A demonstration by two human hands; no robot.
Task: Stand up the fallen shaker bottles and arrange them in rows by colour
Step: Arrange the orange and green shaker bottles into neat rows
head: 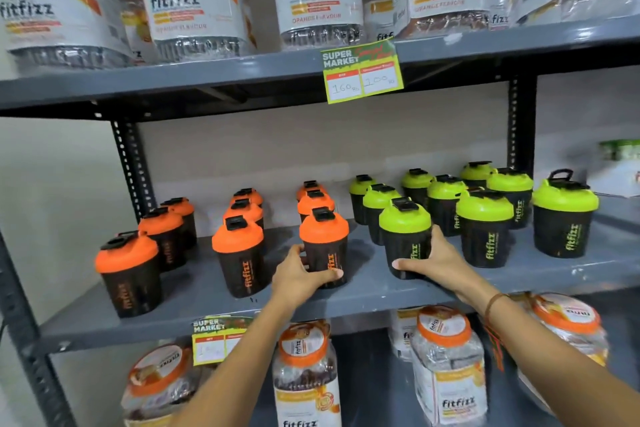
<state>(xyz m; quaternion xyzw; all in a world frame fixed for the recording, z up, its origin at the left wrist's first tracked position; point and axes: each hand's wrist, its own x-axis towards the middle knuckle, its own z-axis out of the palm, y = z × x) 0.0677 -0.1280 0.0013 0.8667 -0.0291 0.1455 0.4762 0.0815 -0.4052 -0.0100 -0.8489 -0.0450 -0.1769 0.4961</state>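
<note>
Two hands on upright shakers on the grey metal shelf (207, 305)

Left hand (298, 276) wraps the front orange-lidded black plastic shaker bottle (323, 246); right hand (434, 262) clasps the front green-lidded black plastic shaker bottle (405, 236).

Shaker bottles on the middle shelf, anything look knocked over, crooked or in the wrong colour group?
Nothing stands out. Every shaker in view stands upright, orange lids to the left, green to the right. The left hand grips the front orange-lidded shaker, the right hand the front green-lidded shaker. The green group sits less evenly spaced than the orange rows.
</note>
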